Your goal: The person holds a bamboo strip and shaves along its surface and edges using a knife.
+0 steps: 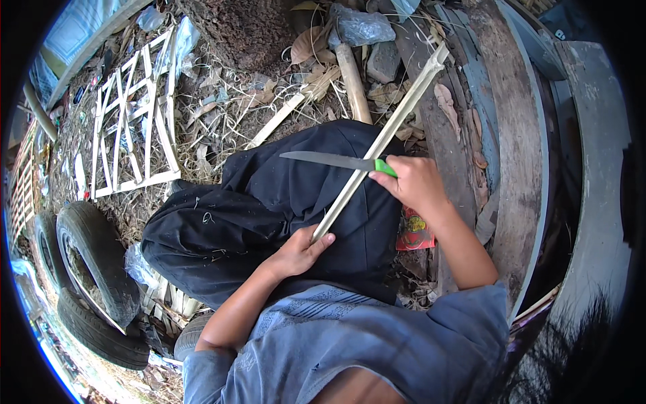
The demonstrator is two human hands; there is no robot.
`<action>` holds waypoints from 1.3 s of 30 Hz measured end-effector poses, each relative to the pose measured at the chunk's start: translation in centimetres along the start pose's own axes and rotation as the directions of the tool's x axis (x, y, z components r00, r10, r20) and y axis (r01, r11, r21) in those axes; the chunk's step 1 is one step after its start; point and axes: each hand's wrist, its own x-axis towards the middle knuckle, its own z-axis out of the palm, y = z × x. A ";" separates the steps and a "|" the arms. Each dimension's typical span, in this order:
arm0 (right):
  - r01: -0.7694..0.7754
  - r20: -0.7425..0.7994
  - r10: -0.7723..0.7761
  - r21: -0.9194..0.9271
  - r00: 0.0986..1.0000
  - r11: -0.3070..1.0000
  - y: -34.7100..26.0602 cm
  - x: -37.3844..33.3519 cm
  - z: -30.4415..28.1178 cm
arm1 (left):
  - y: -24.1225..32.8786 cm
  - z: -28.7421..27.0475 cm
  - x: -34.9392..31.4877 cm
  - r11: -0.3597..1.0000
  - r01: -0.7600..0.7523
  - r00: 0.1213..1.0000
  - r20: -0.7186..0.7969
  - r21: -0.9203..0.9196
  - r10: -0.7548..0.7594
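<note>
A long, pale split bamboo strip point(383, 138) slants across my lap, its far end up to the right over the planks. My left hand point(301, 252) is closed around its near end. In my right hand point(416, 180) is a knife point(330, 159) with a green handle, gripped by that handle. Its blade points left and lies across the middle of the strip, close to my right fingers. Whether the edge touches the bamboo, I cannot tell. My legs in dark trousers point(269, 195) are folded beneath both hands.
A lattice frame of thin strips point(134, 121) lies at the upper left. Old tires point(101, 269) rest at the left. Weathered planks point(511, 135) run along the right, with a red packet point(415, 232) beside my thigh. A tree trunk point(235, 30) stands ahead, amid shavings and dry leaves.
</note>
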 end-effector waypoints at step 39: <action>0.032 -0.042 -0.035 -0.055 0.999 0.998 0.7 -1.5 0.9 | -0.5 1.2 -0.2 0.830 -0.062 0.940 -0.247 0.554 0.234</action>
